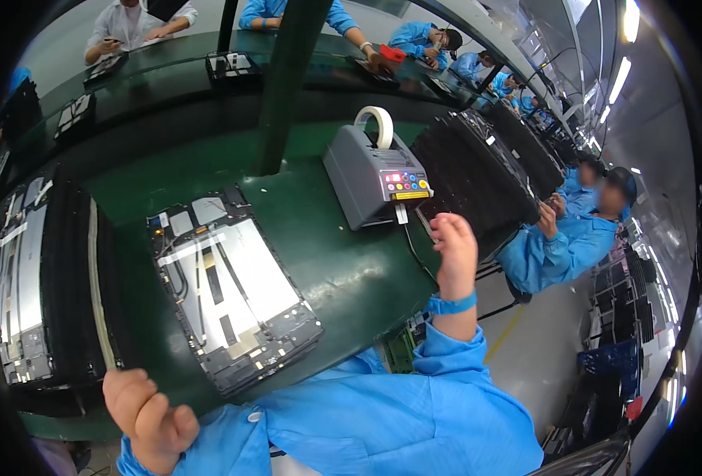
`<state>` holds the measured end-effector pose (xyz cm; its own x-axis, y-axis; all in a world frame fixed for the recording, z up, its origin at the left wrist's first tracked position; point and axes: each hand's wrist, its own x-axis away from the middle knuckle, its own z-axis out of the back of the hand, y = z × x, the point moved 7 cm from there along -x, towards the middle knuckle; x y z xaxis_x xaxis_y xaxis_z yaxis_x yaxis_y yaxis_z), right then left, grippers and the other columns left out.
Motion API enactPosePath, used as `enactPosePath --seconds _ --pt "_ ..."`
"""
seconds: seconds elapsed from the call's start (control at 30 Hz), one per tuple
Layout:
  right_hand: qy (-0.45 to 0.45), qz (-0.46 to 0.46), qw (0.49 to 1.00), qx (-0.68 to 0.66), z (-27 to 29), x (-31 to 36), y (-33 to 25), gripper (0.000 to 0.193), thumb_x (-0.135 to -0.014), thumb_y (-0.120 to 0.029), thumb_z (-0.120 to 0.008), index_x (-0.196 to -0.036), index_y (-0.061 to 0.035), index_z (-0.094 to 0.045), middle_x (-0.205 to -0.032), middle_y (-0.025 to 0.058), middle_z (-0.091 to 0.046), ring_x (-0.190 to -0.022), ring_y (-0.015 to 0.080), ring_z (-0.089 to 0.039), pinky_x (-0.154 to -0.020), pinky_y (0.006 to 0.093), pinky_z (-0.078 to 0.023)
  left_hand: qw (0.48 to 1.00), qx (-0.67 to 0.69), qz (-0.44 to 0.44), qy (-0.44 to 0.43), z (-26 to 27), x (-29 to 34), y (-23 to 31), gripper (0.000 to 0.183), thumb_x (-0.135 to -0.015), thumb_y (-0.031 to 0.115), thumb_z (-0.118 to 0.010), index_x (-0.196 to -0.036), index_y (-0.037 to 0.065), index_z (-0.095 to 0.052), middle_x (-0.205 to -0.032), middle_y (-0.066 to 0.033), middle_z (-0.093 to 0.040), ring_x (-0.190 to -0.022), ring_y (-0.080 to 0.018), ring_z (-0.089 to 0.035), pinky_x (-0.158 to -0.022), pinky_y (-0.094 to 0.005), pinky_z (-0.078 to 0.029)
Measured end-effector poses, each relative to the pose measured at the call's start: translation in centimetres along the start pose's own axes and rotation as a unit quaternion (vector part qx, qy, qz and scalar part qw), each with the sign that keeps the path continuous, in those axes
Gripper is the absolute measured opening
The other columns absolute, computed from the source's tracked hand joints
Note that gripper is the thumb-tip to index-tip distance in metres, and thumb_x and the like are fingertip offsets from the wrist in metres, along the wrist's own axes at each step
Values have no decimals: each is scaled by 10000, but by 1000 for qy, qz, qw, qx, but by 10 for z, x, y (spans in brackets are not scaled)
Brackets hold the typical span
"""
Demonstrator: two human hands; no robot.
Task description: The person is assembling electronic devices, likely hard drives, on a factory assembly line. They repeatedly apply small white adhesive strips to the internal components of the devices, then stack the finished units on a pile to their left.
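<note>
In the head view, a dark-green, glossy tabletop point(351, 305) is stretching across the middle, its near edge running slantwise just in front of the person's blue sleeves. A flat, black-framed electronic panel with a bright silver plate point(265, 274) is lying on it, tilted, its lower end sitting close to that near edge. To the panel's right, a broad bare patch is opening toward a grey, box-shaped tape dispenser point(367, 178), which is carrying a cream-coloured ring of tape point(385, 127). To the left, a narrower green strip is separating the panel from a tall black stack with a silver-plated panel at its side point(65, 309). A second dark stack point(466, 170) is bounding the room behind the dispenser, and a thick green post point(282, 99) is standing beyond the panel.

The left hand point(146, 416) is hovering at the near edge beside the left stack's lower corner, its fingers curling loosely inward; whether it is gripping anything cannot be told. The right hand point(456, 254), wearing a blue wristband point(452, 304), is reaching up near the dispenser's front, apart from the panel, its fingers bending; whether it is pinching anything cannot be told.
</note>
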<state>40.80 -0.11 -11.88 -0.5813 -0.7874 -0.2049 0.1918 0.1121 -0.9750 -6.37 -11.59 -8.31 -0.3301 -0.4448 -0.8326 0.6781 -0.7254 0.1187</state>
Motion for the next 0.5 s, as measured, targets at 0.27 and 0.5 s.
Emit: enactPosePath --seconds 0.27,0.5 --pt "-125 -197 964 -129 -45 -20 86 205 -877 -236 -627 -929 -38 -621 -766 61 -642 -628 126 -594 -531 237 -444 992 116 -29 -29 -61 -66 3 160 -664 115 -663 -773 31 -583 -728 -97 -545 -638 -274 -533 -583 -390 -401" --pt "-205 -10 976 -68 -87 24 -8 123 -854 -118 -618 -831 -2 -651 -713 52 -635 -626 114 -572 -606 246 -451 981 161 72 -77 -61 -57 -20 205 -658 115 -690 -833 36 -617 -743 -86 -577 -644 -263 -558 -611 -378 -433"
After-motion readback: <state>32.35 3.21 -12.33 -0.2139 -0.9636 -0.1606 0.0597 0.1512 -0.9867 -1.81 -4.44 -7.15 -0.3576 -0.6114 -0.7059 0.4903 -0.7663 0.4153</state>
